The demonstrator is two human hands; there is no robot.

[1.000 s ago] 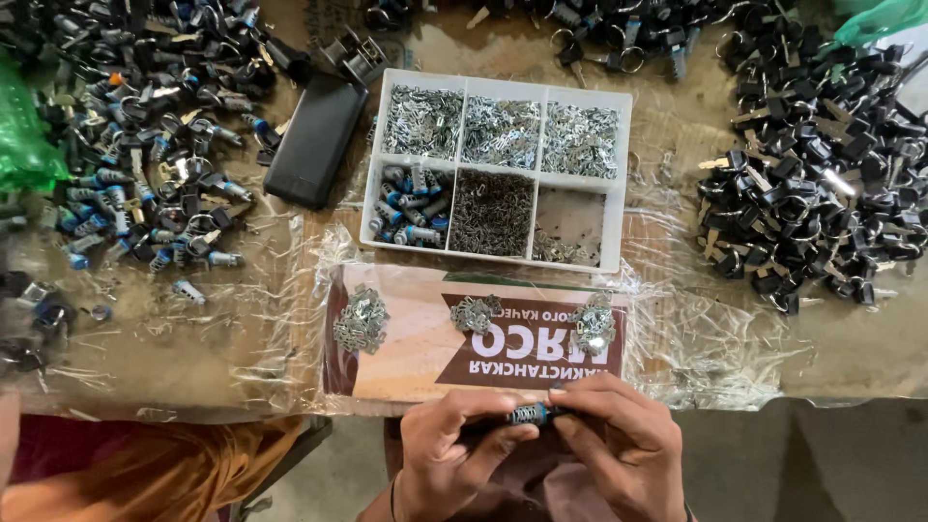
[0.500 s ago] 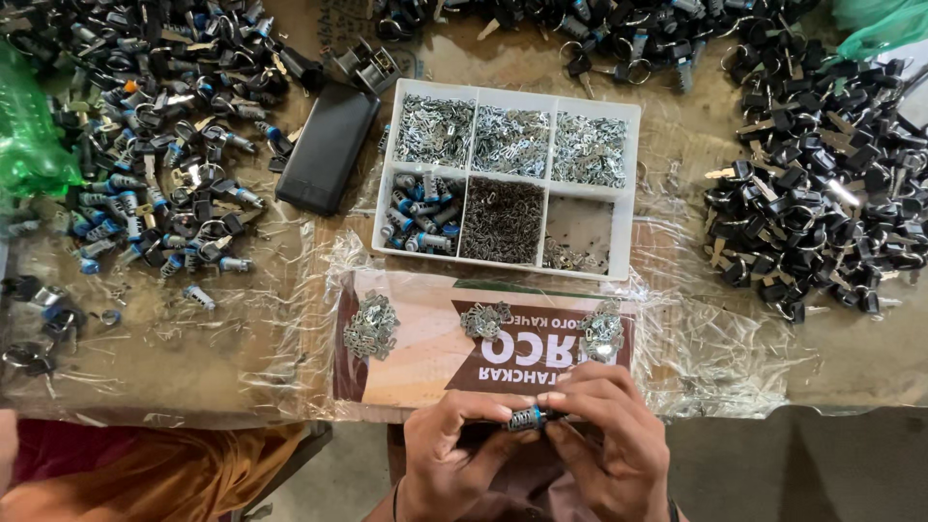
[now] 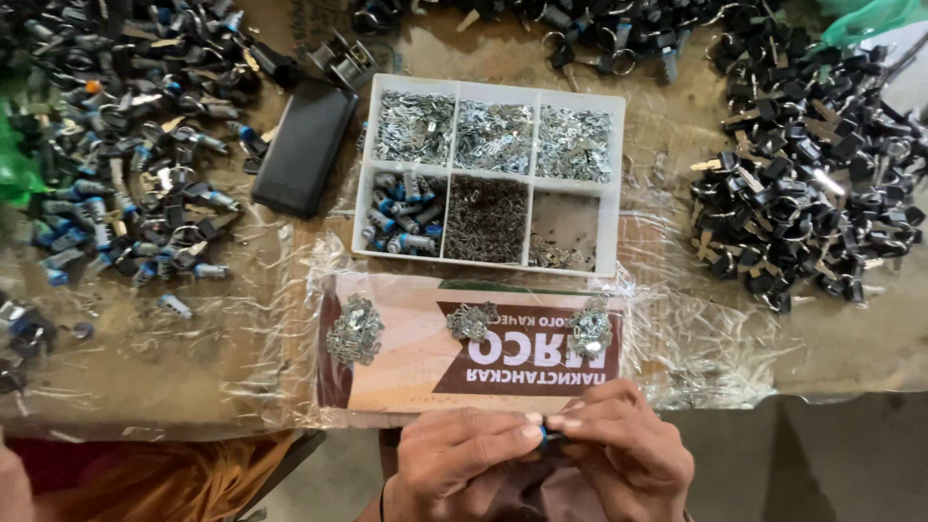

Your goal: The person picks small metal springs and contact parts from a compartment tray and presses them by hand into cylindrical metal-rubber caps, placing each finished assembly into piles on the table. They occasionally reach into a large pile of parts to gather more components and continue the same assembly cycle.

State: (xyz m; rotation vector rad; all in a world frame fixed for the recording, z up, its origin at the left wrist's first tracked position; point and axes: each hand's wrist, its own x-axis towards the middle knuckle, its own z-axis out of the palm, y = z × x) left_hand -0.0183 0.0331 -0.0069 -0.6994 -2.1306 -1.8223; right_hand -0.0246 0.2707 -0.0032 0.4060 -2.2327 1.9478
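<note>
Item: small blue-ended cylinder part (image 3: 544, 437), pinched between the fingertips of both hands just off the near edge of the desk (image 3: 851, 338), over the lap. Only a sliver of it is seen.

Left hand (image 3: 454, 464): fingers closed together on the part from the left. Right hand (image 3: 628, 454): fingers closed on the same part from the right, thumb and forefinger meeting the left fingertips.

Handling note: a piece this small is judged best kept low and close to the desk edge, the pinch held firm on one side while the other side works, so that a slip lands on the card rather than on the floor.

Adjacent stock: printed card sheet (image 3: 464, 348) under clear film, directly ahead of the hands, bearing three small heaps of metal plates (image 3: 354, 331). Behind it, a white compartment tray (image 3: 488, 92), six cells, loaded with silver pieces, blue-tipped cylinders and fine springs; one cell is nearly bare. Black flat case (image 3: 305, 145) to the tray's left. Pile of blue-ended cylinders (image 3: 116, 145) at far left; pile of black-headed keys (image 3: 812, 174) at far right.

Open room: bare desk is found either side of the card; the near edge lies just ahead of the knuckles, and reaches forward pass over the heaps.
</note>
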